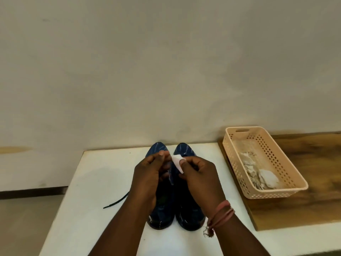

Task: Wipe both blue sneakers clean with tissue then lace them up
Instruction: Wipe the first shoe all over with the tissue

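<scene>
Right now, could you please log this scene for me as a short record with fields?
surface: white table
sneakers: blue pair, side by side, toes toward the wall
right hand: pinches white tissue
left hand: fingers curled above the sneakers; grip unclear
loose lace: on the table, left of the sneakers
basket: right side, holds crumpled tissues

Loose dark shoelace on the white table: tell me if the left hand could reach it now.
Probably yes. The loose dark shoelace lies uncovered on the white table, just left of the left hand, nothing between.
</scene>
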